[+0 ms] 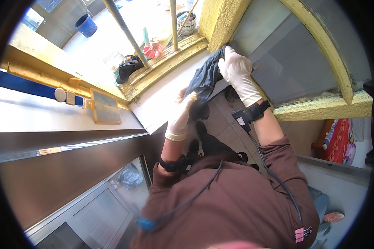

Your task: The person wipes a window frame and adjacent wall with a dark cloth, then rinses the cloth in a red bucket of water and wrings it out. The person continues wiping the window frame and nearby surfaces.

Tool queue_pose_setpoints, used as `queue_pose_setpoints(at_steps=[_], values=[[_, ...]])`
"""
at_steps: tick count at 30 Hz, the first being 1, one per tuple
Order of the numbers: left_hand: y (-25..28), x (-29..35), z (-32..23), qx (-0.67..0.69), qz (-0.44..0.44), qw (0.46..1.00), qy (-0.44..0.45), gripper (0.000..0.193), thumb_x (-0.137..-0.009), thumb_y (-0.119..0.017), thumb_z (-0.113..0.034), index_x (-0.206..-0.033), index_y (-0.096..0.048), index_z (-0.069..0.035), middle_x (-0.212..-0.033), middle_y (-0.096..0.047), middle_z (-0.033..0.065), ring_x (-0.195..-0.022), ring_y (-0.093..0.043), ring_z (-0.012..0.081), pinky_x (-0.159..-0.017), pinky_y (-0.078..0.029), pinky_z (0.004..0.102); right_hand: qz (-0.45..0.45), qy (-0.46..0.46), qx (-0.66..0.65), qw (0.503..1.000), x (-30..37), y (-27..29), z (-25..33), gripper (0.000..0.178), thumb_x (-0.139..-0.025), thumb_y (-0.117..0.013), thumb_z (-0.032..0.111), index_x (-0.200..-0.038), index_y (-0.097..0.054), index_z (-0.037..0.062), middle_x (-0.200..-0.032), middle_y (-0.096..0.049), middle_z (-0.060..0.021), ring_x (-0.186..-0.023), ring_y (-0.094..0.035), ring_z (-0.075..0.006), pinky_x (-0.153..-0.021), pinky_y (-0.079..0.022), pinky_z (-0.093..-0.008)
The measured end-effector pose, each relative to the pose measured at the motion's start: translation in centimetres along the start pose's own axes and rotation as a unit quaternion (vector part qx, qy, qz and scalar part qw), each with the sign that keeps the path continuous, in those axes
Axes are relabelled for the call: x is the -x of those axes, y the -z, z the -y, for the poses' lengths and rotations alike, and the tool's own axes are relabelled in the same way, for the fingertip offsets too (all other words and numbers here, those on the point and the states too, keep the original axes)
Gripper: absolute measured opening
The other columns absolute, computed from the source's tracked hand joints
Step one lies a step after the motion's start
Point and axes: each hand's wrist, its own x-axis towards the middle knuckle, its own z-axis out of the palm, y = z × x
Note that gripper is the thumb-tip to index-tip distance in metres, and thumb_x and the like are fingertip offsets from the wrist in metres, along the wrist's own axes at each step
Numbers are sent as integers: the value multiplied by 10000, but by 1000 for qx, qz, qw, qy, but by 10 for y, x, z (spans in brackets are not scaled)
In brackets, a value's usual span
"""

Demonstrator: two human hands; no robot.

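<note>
A dark grey-blue cloth (206, 78) is stretched between my gloved hands, in front of the window sill. My left hand (181, 115), in a whitish glove, grips its lower left end, and some of the cloth hangs below those fingers. At the upper right, my right hand (236, 71) is closed on the other end, close to the yellow window frame (218, 31). The white inner sill (162, 106) lies just beyond the left hand. Parts of both hands' fingers are hidden by the cloth and gloves.
Metal bars (126, 31) cross the window opening. Beyond them stand a paint can (186, 23), a blue bucket (86, 25) and a black object (129, 66). To the right is an open yellow-framed glass pane (297, 58). A cable (274, 176) runs along my right arm.
</note>
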Motion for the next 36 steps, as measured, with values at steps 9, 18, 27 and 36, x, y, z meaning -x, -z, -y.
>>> queue_pose_setpoints(at_steps=[9, 18, 27, 36], values=[[13, 29, -16, 3, -16, 1000, 27, 315, -958, -609, -63, -1261, -575, 14, -1087, -667, 52, -912, -602, 78, -799, -498, 219, -64, 99, -246, 962, 59, -3, 8, 231, -822, -681, 155, -1029, -712, 55, -949, -726, -179, -840, -708, -340, -773, -568, -392], [11, 52, -53, -37, -31, 996, 75, 406, -871, -628, -28, -1264, -578, 60, -1052, -679, 67, -932, -624, 110, -850, -496, 237, 9, -76, -628, 775, 112, 4, -20, 144, -935, -611, 24, -1048, -688, -21, -968, -717, -48, -843, -654, -98, -759, -535, -246], [12, 14, -47, 35, -111, 988, -104, 286, -937, -569, -65, -1188, -589, 71, -1088, -660, 115, -981, -634, 166, -918, -496, 284, 18, -173, -674, 718, 111, -22, -22, 122, -968, -606, 68, -1028, -639, -32, -886, -698, -60, -747, -653, -131, -711, -546, -260], [1, 7, -48, -21, -90, 992, -88, 276, -952, -558, -82, -1178, -603, 70, -1091, -665, 110, -976, -629, 147, -915, -488, 267, -81, 123, -419, 896, 134, -34, 14, 379, -835, -744, 39, -1204, -656, 27, -1022, -711, -132, -890, -694, -232, -782, -565, -325]])
